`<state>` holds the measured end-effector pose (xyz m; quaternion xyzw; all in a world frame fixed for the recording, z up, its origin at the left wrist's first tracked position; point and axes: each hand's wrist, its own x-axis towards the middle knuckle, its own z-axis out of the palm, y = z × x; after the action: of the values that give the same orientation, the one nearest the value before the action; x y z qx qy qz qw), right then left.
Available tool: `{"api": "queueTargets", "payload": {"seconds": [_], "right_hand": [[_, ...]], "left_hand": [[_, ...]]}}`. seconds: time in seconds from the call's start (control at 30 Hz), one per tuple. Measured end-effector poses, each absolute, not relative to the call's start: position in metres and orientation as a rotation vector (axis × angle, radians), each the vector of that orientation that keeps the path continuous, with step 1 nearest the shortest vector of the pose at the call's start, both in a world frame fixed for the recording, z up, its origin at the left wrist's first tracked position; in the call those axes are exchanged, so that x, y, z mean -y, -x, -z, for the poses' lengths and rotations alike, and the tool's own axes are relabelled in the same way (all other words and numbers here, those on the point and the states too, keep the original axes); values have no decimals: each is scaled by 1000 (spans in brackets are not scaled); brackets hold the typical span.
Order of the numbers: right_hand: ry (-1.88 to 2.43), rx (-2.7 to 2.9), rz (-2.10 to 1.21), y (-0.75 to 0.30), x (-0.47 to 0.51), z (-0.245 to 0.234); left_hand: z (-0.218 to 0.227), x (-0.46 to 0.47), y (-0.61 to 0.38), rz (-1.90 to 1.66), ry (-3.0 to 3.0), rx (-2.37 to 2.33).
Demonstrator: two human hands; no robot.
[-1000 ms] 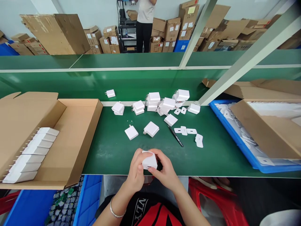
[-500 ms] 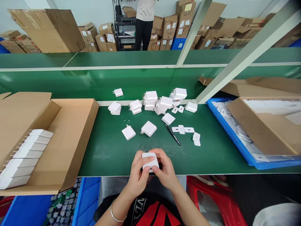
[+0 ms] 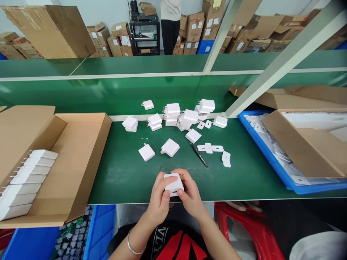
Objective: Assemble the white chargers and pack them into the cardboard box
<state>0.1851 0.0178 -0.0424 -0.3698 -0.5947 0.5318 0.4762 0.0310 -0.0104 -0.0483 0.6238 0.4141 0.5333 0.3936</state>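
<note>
Where the worktop (image 3: pixel 127 177) meets its near edge, left hand (image 3: pixel 159 196) and right hand (image 3: pixel 191 195) close together around one white charger (image 3: pixel 173 183). Likely light, rigid, smooth plastic; best held by the flat sides. Beyond lie loose chargers (image 3: pixel 173 112) and a pen (image 3: pixel 199 154).

- Two chargers (image 3: pixel 146 152) (image 3: pixel 170 147) lie flat on the green bench (image 3: pixel 127 173), just beyond the hands.
- A black pen (image 3: pixel 198 154) lies farther out, to the right of them, with small white plates (image 3: pixel 214 148) beside it.
- A heap of chargers (image 3: pixel 179 116) sits well beyond the hands at the bench's far edge.
- An open carton (image 3: pixel 78 159) stands far to the left, holding a row of chargers (image 3: pixel 25 182).
- A blue tray (image 3: pixel 273 159) under a cardboard box (image 3: pixel 303 148) stands far to the right.
- A person (image 3: pixel 170 25) stands among stacked boxes at the back.
</note>
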Motion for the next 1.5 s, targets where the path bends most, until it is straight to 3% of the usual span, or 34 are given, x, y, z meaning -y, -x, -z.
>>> {"api": "queueTargets", "payload": {"seconds": [0.27,0.47,0.7,0.8,0.93,1.07,1.33,1.5], "right_hand": [[893,1523,-1206,-185,-13,48],[951,1640,-987,-184,-12,54],[927,1739,-1227,-183,-17,46],[987,1718,-1129,-184,-17,51],[1110,1454,-1085,-185,-22,63],[1238,1436,-1128,-182,-26,66],[1199,1460,-889,-200,-31,62],[1548,1414,-278,-274,-70,53]], "left_hand": [[48,13,-26,-1327,-1519,-1060],[33,6,-32,-1240,-676,-759],[13,12,-17,-1156,-610,-577],[-6,16,18,-1173,-937,-859],[-50,-1,99,-1128,-1637,-1664],[-80,-46,200,-308,-2025,-2618],[-57,-87,322,13,-1819,-2966],[-41,-75,333,-84,-1805,-3066]]}}
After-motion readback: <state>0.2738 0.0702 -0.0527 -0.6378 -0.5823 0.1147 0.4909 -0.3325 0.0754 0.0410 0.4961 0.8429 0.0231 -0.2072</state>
